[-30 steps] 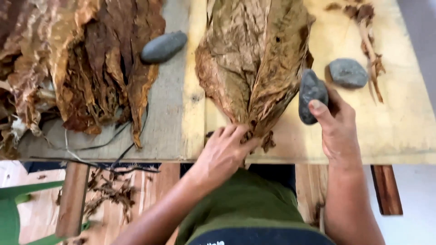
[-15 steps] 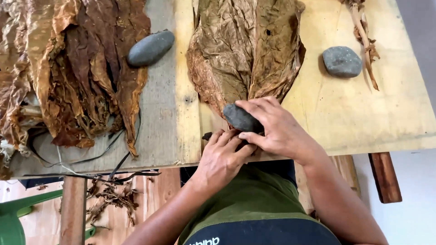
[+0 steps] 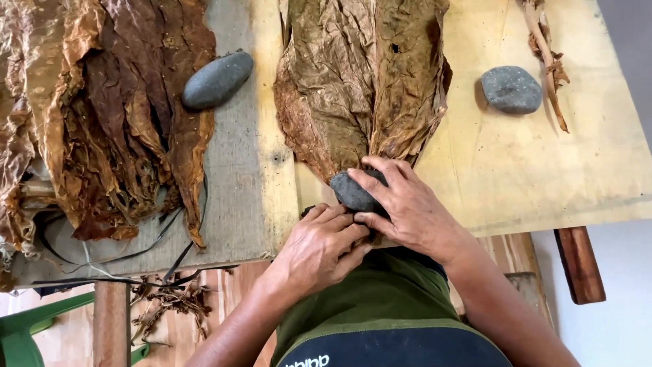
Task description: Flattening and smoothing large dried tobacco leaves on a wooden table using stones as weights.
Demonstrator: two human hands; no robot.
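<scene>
The right hand (image 3: pixel 407 204) presses a smooth dark grey stone (image 3: pixel 353 192) onto the stem end of the spread brown dried leaf (image 3: pixel 363 75) just beyond both hands, while the left hand (image 3: pixel 319 248), fingers curled, pinches the stem at the tabletop (image 3: pixel 543 170) edge, seemingly weighting it flat.

Table: I'm looking down on a worktable (image 3: pixel 543 183) of pale yellowish plywood, with a grey weathered board (image 3: pixel 234 197) making up its left part.
Supports: a dark wooden leg (image 3: pixel 579 264) shows at the right edge, a brown post (image 3: pixel 111 323) at lower left.
Floor: I see pale, whitish floor (image 3: pixel 604 333) to the right.
Seat: a green plastic chair (image 3: pixel 30 333) sits bottom left.
Light: soft and even.
</scene>
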